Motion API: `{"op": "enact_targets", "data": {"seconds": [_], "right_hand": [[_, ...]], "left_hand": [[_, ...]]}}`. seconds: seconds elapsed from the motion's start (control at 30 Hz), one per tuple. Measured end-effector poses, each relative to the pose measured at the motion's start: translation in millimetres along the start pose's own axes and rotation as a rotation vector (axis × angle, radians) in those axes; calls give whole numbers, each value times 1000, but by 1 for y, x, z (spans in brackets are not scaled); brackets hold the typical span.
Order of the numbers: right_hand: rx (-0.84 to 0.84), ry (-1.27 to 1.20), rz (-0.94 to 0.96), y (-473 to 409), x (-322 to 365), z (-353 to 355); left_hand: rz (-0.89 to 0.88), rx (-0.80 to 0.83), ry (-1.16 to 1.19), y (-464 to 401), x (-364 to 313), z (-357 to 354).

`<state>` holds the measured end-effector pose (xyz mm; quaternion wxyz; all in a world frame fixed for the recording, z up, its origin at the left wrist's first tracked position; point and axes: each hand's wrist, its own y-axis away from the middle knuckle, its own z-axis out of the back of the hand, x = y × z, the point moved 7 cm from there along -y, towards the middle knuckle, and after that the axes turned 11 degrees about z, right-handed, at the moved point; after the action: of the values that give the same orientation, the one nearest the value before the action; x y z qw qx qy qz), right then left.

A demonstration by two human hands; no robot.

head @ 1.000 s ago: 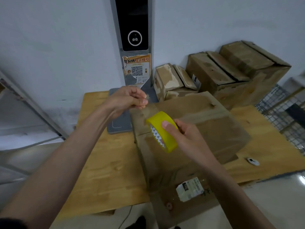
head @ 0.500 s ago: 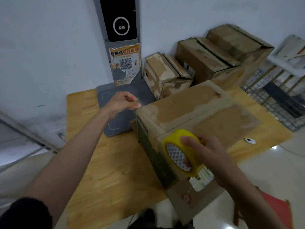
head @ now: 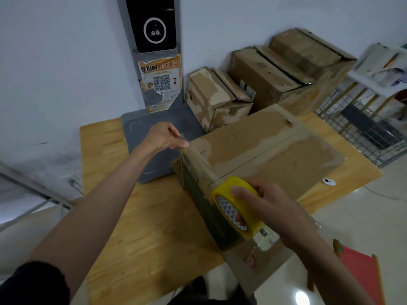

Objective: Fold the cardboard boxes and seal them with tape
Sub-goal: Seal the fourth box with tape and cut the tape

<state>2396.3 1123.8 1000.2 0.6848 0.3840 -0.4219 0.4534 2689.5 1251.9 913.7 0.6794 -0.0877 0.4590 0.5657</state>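
Hands, two, both engaged. Right hand (head: 271, 208) grips yellow tape roll (head: 236, 206), thumb across the outer band and a finger through the core, roll held against the near top corner of the cardboard box (head: 259, 150). Left hand (head: 161, 136), ahead and to the left of the right, pinches what appears to be the free tape end at the far corner of the same edge; the strip itself is near-transparent and hard to trace.

Box: flaps closed, lying on wooden surface (head: 141, 216), its near end overhanging the surface edge.

Risks, judged:
- strip slackens between the hands, twists, sticks to itself;
- tape lands off the seam, leaving flaps unsealed;
- downward pressure at the overhang tips the box;
- pinched end slips loose.
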Motion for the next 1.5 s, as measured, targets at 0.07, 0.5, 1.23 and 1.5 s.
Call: {"op": "enact_targets", "data": {"seconds": [0.07,0.5,1.23,1.5], "right_hand": [[-11,-23,-9,1,-2,0],[2,-4,-93,2,-9,1],[59,-31,-136,9,-7,-8],[13,-92,-141,40,-15,-2]], "left_hand": [[-5,-99,-159,4,-5,8],[-785,-119,-738,81,3,-48],[-1006,43,-784,111,17,-79],[-969,49,-711,114,21,-78]]}}
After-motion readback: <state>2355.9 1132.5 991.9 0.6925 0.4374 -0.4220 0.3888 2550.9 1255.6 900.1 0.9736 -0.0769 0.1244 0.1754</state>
